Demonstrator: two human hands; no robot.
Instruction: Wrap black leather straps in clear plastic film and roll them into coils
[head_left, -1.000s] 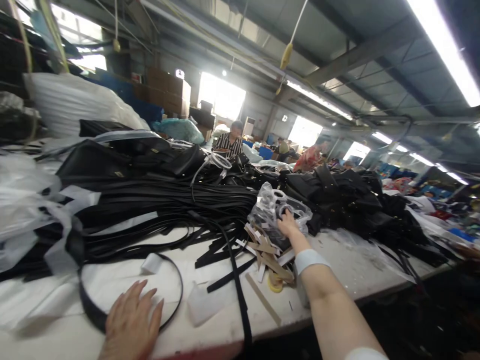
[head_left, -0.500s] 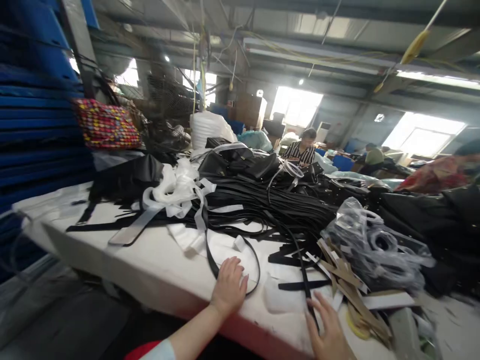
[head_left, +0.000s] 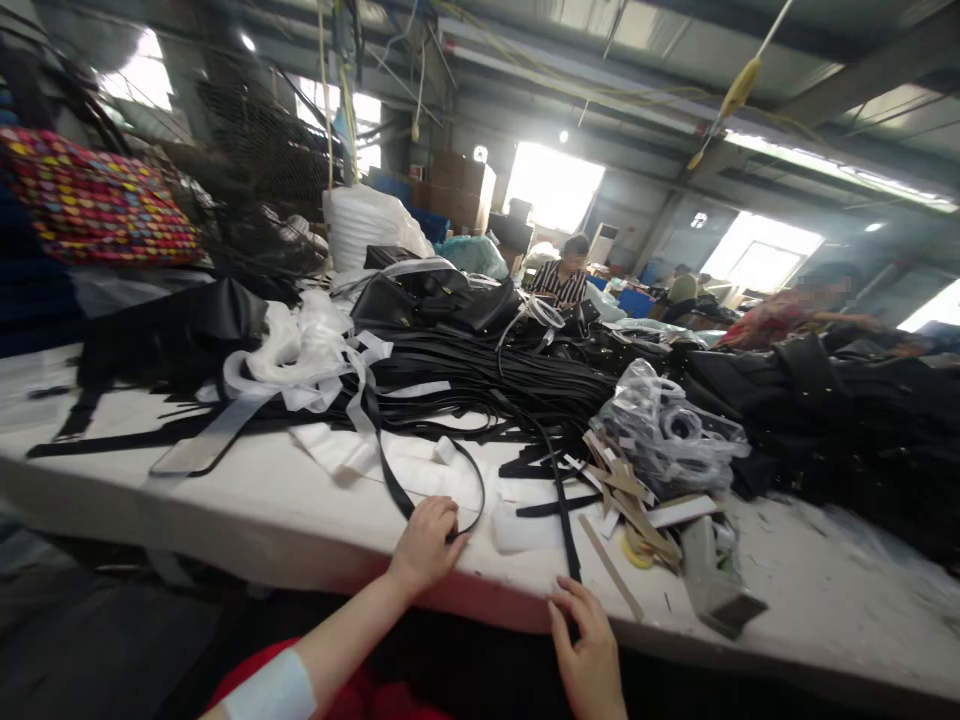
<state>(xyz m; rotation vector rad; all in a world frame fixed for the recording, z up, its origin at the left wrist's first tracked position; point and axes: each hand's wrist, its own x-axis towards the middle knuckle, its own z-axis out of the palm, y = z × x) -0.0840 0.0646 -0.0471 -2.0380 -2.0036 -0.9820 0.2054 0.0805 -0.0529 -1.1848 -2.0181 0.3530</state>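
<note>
Near the front edge of the white table, my left hand is closed on a narrow black strap that loops up and round beside it. Farther right, my right hand has its thumb and fingers round the lower end of another long black strap, which runs back to a pile of black straps. White cloth pieces lie between and behind the hands. A short black strip rests on the white material beside the right strap.
White ribbon is heaped at the left. At the right are a clear plastic bag of rings, brown strips and a grey tape dispenser. Black bags pile up behind. A person in stripes sits across.
The view has swung to the right. My left hand has closed round the looped strap, and my right hand has drawn its fingers in at the lower end of the other strap.
</note>
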